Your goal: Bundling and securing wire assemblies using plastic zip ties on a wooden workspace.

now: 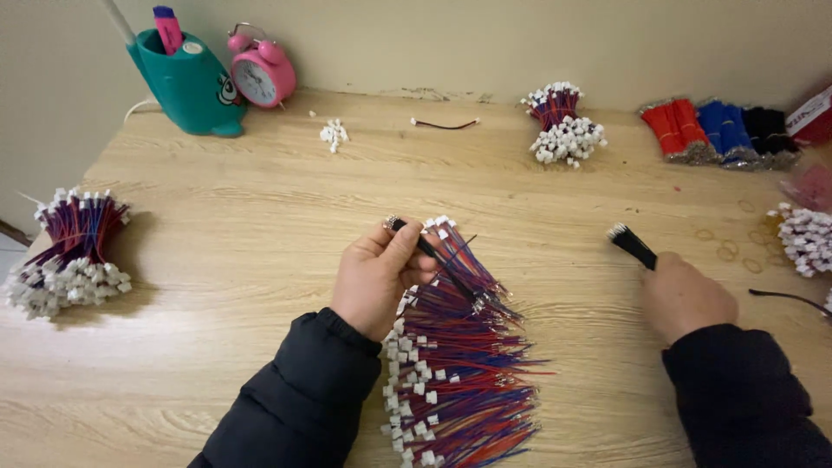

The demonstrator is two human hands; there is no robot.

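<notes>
My left hand (374, 277) pinches a thin black wire (438, 260) with a small metal tip, held above a spread heap of red, blue and purple wires with white connectors (459, 364) on the wooden desk (260, 217). Some of those wires are caught under my fingers. My right hand (680, 295) is closed around a short bundle of black wires (633, 245) whose silvery ends point up and to the left. Both sleeves are black and padded.
A tied wire bundle with white connectors (69, 256) lies at the left edge, another (562, 126) at the back. Red, blue and black wire bundles (724, 130) sit at back right. A teal pen holder (186, 82), pink alarm clock (260, 74), loose white connectors (334, 134) and rubber bands (737, 243) are around.
</notes>
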